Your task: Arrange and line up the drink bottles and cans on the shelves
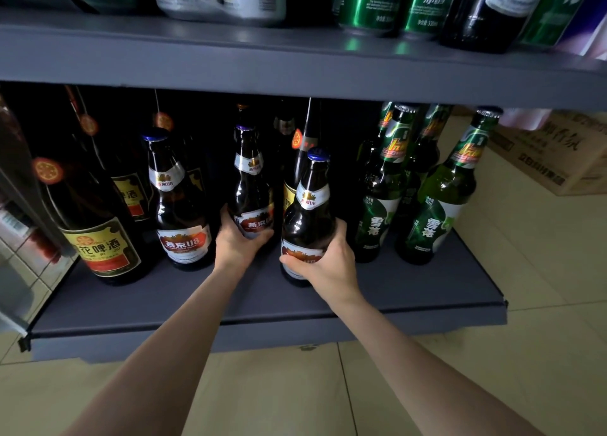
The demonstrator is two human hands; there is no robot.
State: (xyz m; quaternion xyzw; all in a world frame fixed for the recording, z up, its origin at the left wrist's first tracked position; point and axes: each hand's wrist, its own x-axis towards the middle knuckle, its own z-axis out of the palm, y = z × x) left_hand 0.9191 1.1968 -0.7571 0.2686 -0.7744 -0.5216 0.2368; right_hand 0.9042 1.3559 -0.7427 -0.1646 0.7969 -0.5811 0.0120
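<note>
Gripping two upright brown bottles on the lower shelf (184, 299), your left hand (235, 243) wraps the rear bottle (251, 186) while your right hand (323, 260) clasps the nearer front bottle (310, 212), standing forward of the row.

My hands hold brown bottles (308, 205) with red-and-white labels; green bottles (440, 199) at right, grey shelf (262, 304).

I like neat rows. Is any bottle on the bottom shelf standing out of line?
Yes. The brown bottle gripped by the right hand stands nearer the shelf's front edge than the brown bottle in the left hand. Nothing looks spilled or broken.
</note>
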